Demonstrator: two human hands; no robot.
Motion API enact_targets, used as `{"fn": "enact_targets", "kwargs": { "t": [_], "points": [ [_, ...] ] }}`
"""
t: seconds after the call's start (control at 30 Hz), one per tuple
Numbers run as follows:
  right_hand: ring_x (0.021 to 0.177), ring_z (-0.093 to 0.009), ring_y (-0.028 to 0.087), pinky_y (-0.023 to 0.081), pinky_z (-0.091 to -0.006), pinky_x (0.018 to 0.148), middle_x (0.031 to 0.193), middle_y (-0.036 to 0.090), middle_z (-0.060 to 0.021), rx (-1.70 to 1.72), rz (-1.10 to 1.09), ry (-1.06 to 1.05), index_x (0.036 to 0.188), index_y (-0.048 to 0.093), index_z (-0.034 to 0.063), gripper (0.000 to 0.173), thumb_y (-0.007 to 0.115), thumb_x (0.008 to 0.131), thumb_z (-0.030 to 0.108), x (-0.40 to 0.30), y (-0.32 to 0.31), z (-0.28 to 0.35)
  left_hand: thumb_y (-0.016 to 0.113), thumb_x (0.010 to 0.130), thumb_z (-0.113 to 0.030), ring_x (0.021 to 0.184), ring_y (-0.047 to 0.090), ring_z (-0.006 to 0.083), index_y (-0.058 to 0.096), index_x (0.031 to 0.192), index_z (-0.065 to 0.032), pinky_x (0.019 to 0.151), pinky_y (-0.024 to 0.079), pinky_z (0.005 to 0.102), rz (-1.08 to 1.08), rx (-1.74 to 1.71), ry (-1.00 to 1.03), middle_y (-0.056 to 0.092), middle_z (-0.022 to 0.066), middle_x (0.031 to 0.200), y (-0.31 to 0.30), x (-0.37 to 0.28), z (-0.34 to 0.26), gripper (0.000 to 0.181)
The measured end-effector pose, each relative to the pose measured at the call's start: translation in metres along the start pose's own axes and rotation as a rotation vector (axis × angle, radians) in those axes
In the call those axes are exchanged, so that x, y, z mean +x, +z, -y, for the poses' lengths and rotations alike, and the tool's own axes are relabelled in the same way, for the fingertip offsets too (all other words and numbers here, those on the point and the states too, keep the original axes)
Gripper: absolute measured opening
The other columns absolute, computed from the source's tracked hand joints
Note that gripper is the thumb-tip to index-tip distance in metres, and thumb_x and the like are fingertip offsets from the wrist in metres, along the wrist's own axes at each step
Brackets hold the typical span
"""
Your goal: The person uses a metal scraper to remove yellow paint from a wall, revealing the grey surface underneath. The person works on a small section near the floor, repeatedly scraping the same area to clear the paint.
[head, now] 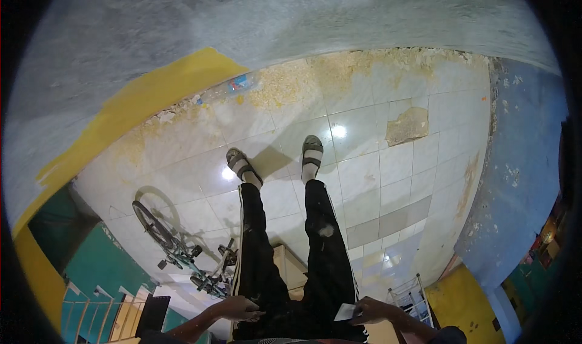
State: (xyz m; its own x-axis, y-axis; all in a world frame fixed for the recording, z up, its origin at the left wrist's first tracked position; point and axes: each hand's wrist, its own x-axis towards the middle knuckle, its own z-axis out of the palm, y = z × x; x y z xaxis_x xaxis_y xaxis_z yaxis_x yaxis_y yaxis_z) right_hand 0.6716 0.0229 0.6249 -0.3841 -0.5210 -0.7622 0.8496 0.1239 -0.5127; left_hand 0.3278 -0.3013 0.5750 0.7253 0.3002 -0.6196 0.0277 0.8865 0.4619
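Note:
My left hand (240,308) hangs by my left thigh with its fingers curled in, and nothing shows in it. By my right thigh, my right hand (369,310) grips a thin, pale flat piece (345,312) with a straight edge, perhaps a scraper blade; my fingers hide its other end. Below my hands are black trousers (261,253) with white side stripes and a pale smudge at one knee. My sandalled feet stand apart on the white floor tiles (359,176). A rough grey wall (291,21) rises in front of me, with a yellow painted patch (168,78).
Crumbly yellowish debris (282,87) lies along the wall's foot beside a clear plastic bottle (238,84). A broken tile patch (408,126) interrupts the floor. A bicycle (182,253) lies or leans at left. A blue wall (509,171) bounds the right; a white rack (413,301) stands behind right.

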Motion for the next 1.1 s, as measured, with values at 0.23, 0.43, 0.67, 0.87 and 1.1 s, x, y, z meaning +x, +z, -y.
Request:
{"fn": "enact_targets", "kwargs": {
  "t": [0.23,0.43,0.67,0.87,1.1],
  "points": [
    [0.095,-0.029,0.071,0.055,-0.04,0.08,0.098,0.074,-0.0172,-0.009,0.464,0.072,0.093,0.077,0.0046,0.043,0.083,0.079,0.045,0.059,-0.072,0.009,0.052,0.104,-0.051,0.074,0.071,0.0209,0.073,0.089,-0.0047,0.067,0.054,0.0372,0.73,0.153,0.0,0.072,0.0089,0.076,-0.047,0.051,0.04,0.053],
    [0.089,-0.038,0.068,0.053,-0.0467,0.077,0.094,0.068,-0.0166,-0.33,-0.336,-0.121,0.108,0.065,0.0105,0.036,0.062,0.099,0.045,0.264,-0.27,0.022,0.057,0.099,-0.045,0.08,0.07,0.0226,0.068,0.123,-0.0059,0.068,0.055,0.0387,0.332,0.382,-0.105,0.074,0.0136,0.098,-0.329,0.157,0.011,0.047],
    [0.066,-0.016,0.056,0.049,-0.0329,0.065,0.071,0.056,-0.0071,-0.295,-0.975,-0.695,0.105,0.058,0.0001,0.022,0.055,0.106,0.022,0.545,-0.516,0.045,0.044,0.108,-0.038,0.091,0.069,0.0203,0.056,0.135,-0.0063,0.08,0.053,0.0346,-1.042,-0.177,0.759,0.073,0.0102,0.11,-0.66,0.293,0.064,0.044],
    [0.063,-0.011,0.05,0.043,-0.0295,0.06,0.069,0.054,-0.0035,-0.072,-1.129,-0.906,0.105,0.057,0.0017,0.025,0.052,0.108,0.026,0.718,-0.573,0.022,0.045,0.107,-0.055,0.098,0.064,0.0175,0.058,0.134,-0.0046,0.088,0.051,0.035,-1.434,-0.637,1.046,0.068,0.0077,0.114,-0.731,0.347,0.049,0.058],
    [0.079,-0.025,0.065,0.051,-0.038,0.073,0.085,0.067,-0.0215,0.024,-1.194,-1.231,0.124,0.057,-0.0055,0.04,0.056,0.106,0.03,0.771,-0.578,0.054,0.041,0.11,-0.051,0.09,0.056,0.0167,0.064,0.115,0.0042,0.081,0.047,0.0315,-1.602,-0.314,1.289,0.067,0.0093,0.099,-0.778,0.36,0.066,0.06]
  ]
}}
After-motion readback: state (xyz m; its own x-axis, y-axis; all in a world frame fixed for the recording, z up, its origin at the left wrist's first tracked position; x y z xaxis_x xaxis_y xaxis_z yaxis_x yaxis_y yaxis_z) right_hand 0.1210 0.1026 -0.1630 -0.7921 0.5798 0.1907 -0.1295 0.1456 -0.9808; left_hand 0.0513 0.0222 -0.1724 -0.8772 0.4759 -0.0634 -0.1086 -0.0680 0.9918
